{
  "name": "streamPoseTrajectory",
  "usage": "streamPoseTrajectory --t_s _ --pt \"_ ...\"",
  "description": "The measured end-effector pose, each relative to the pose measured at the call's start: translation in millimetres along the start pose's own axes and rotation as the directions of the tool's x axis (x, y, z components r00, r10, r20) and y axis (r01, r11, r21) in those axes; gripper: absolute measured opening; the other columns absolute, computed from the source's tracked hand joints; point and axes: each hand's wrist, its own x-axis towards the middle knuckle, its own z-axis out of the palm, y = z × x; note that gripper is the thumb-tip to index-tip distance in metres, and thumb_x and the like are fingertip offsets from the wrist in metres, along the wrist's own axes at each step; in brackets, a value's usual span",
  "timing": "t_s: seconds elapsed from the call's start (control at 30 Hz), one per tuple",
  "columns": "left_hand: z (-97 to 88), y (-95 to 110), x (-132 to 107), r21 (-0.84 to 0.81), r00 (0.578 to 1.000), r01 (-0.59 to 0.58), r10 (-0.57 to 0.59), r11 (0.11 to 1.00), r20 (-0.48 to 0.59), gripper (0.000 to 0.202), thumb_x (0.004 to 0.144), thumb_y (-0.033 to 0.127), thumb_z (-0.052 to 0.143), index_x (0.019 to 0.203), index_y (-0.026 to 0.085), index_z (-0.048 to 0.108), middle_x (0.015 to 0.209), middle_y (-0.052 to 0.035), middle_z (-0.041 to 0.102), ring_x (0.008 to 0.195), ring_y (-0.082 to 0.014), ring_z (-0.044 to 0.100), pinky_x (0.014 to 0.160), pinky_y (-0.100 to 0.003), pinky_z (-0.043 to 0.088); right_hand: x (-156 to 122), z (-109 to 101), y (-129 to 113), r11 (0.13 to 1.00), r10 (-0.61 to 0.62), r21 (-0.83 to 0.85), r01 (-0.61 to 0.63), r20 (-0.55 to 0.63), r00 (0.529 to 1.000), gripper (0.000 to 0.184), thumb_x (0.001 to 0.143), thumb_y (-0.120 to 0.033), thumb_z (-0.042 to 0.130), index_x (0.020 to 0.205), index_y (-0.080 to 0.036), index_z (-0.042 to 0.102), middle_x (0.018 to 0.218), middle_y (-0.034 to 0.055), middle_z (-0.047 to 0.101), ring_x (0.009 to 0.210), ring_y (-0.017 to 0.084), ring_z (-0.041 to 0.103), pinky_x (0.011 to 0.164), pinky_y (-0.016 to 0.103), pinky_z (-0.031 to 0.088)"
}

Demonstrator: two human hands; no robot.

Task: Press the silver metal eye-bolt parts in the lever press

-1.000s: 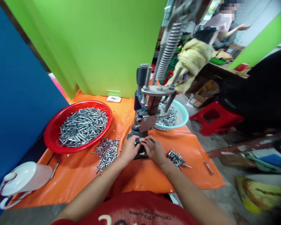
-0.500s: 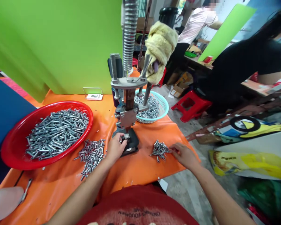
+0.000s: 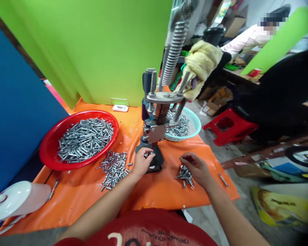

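My left hand (image 3: 143, 161) is at the base (image 3: 157, 159) of a hand press (image 3: 157, 131), fingers closed on a small metal part (image 3: 151, 153). To its left lies a loose heap of small metal eye bolts (image 3: 115, 169), some with ring ends. My right hand (image 3: 195, 166) hovers over a smaller pile of metal pieces (image 3: 185, 176), thumb and fingers pinched together. What sits in that pinch, if anything, is too small to name. The press lever's end is wrapped in a yellow cloth (image 3: 201, 66).
A red basin (image 3: 47, 150) full of metal parts stands at left, a light blue basket (image 3: 195, 121) of them behind the press. A lidded white mug (image 3: 17, 201) is front left. One loose piece (image 3: 223, 180) lies far right. A red stool (image 3: 228, 126) and co-workers are beyond the table.
The view has swung left, so everything sits further right. My right hand has moved from the pile's right side to above it. My left hand stays at the press base.
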Motion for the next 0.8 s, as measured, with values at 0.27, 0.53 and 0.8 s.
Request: streamPoseTrajectory --t_s 0.27,0.53,0.8 --pt "-2.2 -4.1 0.7 -0.086 0.998 0.07 -0.069 0.994 0.009 0.014 0.074 0.029 0.063 0.081 0.016 0.065 0.072 0.0005 0.057 0.069 -0.0125 0.05 0.066 -0.024 0.04 42.8 102.5 -26.4 0.942 -0.018 0.334 -0.012 0.086 0.996 0.041 0.068 -0.052 0.069 0.081 -0.017 0.053 0.078 0.0006 0.057 0.071 0.009 0.053 0.066 0.022 0.047" --pt "0.8 -7.6 0.6 -0.091 0.997 0.081 -0.082 0.993 -0.01 0.012 0.073 0.026 0.063 0.081 0.016 0.065 0.074 0.0001 0.058 0.069 -0.0128 0.051 0.066 -0.025 0.041 49.4 103.1 -19.5 0.939 -0.035 0.343 0.006 0.079 0.996 0.04 0.066 -0.049 0.071 0.081 -0.017 0.053 0.08 0.0016 0.057 0.072 0.009 0.054 0.067 0.022 0.048" --pt "-0.8 -3.9 -0.4 -0.108 0.997 0.074 -0.075 0.991 -0.009 0.011 0.072 0.024 0.062 0.08 0.017 0.065 0.074 -0.0001 0.059 0.071 -0.0134 0.053 0.067 -0.026 0.042 51.6 107.9 -8.4 0.941 -0.06 0.336 0.044 0.04 0.997 0.041 0.065 -0.051 0.071 0.084 -0.019 0.054 0.084 0.0023 0.06 0.075 0.012 0.057 0.071 0.028 0.051"
